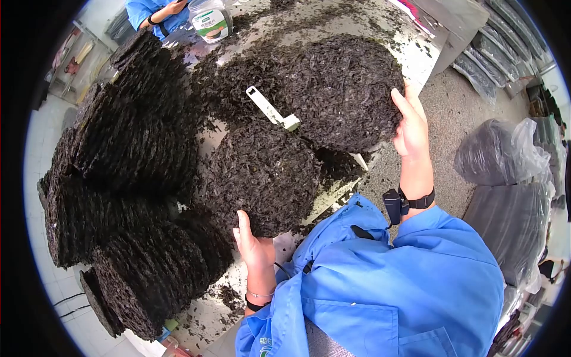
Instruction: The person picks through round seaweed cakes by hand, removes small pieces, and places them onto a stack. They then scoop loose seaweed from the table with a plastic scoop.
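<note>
The right hand [410, 128] holds a round seaweed cake [345, 92]; the left hand [256, 250] touches another seaweed cake [262, 178], grip unclear.

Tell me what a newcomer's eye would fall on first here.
Probably the big stacks of dark, crinkled discs on the left. Next, two broad discs mid-picture: the nearer disc has the left hand at its edge, the farther disc the right hand. The pale tool beside them stands out against the dark.
</note>
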`<action>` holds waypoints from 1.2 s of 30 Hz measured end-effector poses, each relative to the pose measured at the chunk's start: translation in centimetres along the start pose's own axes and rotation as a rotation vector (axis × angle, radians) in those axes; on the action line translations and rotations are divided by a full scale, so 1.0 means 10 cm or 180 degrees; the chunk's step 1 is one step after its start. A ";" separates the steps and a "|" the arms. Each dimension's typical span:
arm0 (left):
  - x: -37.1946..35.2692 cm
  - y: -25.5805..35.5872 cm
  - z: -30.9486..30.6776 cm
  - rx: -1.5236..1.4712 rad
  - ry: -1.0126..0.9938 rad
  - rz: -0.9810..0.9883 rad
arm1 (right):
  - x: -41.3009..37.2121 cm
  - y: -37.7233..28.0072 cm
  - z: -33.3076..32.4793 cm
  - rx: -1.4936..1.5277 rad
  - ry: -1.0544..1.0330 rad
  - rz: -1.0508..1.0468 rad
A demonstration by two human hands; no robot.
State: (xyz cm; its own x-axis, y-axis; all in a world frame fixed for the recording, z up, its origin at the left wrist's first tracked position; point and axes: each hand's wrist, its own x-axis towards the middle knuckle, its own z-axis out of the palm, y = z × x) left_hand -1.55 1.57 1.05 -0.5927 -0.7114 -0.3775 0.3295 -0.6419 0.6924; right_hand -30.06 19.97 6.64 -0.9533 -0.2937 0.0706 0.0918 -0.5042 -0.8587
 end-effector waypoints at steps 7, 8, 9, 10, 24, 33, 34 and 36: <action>0.04 -0.02 0.02 -0.0112 0.0014 0.0093 | -0.09 0.01 0.18 -0.0022 -0.0209 0.0099; 0.04 -0.01 -0.01 -0.0093 0.0010 -0.0026 | -0.13 0.00 0.23 0.0030 -0.0233 0.0170; 0.06 -0.01 0.02 -0.0086 0.0024 -0.0060 | -0.18 -0.02 0.31 0.0131 -0.0255 0.0230; 0.04 0.00 0.04 -0.0059 0.0062 -0.0110 | -0.20 -0.01 0.37 0.0118 -0.0420 0.0171; 0.03 -0.14 -0.20 -0.0363 -0.0426 0.0166 | -0.72 0.59 0.90 -0.0363 -0.1290 0.0761; 0.08 -0.26 -0.48 -0.0652 -0.0761 0.0002 | -0.71 0.46 0.94 -0.3165 -0.1549 -0.1057; 0.06 -0.26 -0.50 -0.0632 -0.0739 -0.0002 | -0.71 0.43 0.98 -0.3086 -0.1405 -0.1229; 0.05 -0.26 -0.48 -0.0512 -0.0732 0.0037 | -0.70 0.46 0.98 -0.3066 -0.1453 -0.1430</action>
State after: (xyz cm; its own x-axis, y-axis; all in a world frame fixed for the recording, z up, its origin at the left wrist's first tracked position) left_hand 0.82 1.52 -3.86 -0.7334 -0.6472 -0.2080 0.4387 -0.6843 0.5824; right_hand -20.15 11.74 7.15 -0.6336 -0.6100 0.4758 -0.6737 0.1326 -0.7270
